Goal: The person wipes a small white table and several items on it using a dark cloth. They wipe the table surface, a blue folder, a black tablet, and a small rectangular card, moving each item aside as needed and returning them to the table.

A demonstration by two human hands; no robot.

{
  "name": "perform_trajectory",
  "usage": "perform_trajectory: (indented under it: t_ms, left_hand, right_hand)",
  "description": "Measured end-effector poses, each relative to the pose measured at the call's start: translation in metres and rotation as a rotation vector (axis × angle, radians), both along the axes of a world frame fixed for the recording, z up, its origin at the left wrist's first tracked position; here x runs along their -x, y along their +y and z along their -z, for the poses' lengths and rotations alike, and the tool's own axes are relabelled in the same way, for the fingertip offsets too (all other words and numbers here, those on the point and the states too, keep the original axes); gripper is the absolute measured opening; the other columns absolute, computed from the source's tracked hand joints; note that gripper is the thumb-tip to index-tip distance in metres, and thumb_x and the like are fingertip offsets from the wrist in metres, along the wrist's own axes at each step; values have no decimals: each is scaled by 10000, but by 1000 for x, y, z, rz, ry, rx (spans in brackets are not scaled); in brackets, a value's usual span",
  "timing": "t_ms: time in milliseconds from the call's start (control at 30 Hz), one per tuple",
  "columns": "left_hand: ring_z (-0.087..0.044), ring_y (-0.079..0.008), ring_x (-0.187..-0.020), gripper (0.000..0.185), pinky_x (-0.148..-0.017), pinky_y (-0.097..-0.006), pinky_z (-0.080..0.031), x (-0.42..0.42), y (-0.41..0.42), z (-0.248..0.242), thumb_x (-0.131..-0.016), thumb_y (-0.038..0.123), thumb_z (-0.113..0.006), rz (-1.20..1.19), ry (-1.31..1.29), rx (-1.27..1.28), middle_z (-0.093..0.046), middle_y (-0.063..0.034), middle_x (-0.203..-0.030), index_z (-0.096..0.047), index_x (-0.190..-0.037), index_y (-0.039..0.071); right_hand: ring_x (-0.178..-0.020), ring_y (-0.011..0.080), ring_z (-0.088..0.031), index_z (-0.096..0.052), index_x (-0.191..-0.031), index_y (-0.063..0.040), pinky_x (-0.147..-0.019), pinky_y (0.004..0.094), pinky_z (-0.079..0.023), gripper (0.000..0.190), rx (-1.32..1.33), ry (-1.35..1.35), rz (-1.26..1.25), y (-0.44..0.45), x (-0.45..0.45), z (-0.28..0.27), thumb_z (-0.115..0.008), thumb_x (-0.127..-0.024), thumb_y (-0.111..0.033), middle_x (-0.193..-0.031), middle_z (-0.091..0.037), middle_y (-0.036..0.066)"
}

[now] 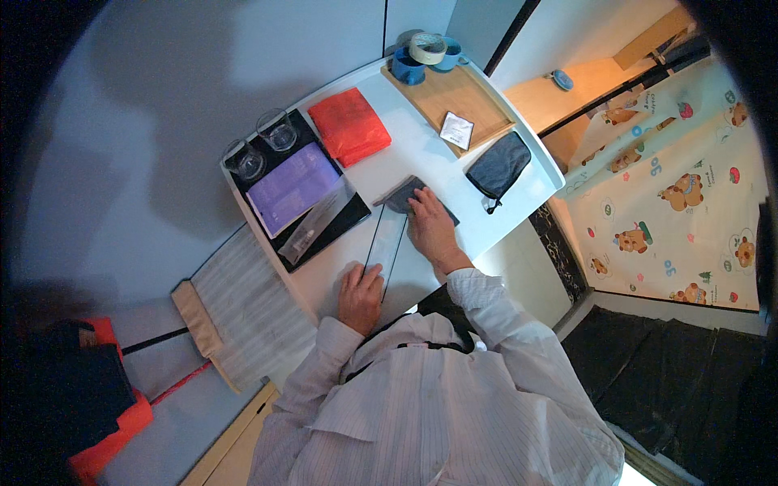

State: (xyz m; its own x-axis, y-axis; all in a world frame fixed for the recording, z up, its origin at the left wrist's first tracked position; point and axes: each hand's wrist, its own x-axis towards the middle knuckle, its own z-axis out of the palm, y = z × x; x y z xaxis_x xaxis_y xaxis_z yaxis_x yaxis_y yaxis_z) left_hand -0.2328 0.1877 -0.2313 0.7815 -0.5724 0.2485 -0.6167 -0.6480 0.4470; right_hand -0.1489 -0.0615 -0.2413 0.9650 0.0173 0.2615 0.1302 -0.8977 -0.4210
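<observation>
A clear flat strip (385, 243) with dark long edges lies on the white table in front of me. My left hand (360, 296) holds down its near end, fingertips across the left edge. At the far end, my right hand (433, 232) presses on a folded grey cloth (402, 193), which covers that end of the strip. The palm side of both hands is hidden. To the left, a second clear strip or sleeve (316, 222) lies slantwise over a black board (328, 243) and a purple packet (292, 188).
Two clear glasses (279, 135) stand on the black board's far end. A red folded cloth (349, 126) lies beside it. A wooden tray (450, 97) carries blue mugs (407, 65), a tape roll (428, 48) and a white sachet (457, 130). A dark zip pouch (499, 163) lies right.
</observation>
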Motion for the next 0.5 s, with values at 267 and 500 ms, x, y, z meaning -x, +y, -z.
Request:
perform_trajectory:
  t_ms: [267,500]
  left_hand:
    - [-615,-354,-1177,265,-974,-484,-516,-1,3,5,-848,148,-785,-16,173,-104,-713,-96,-1276,-731,-1080,31]
    - [-621,-354,-1168,251,-974,-489,-514,-15,8,1,-854,159,-791,86,-43,-28,-711,-109,-1279,-721,-1067,46]
  right_hand:
    - [-1447,437,-532,-691,-1276,47,-1228,523,-424,365,-48,-17,-463,40,66,-3,-670,-936,-84,-1498,-592,260]
    - [-1472,413,-499,-665,-1342,42,-1245,482,-398,428,1,-59,-193,15,17,12,-692,-933,-79,-1517,-578,237]
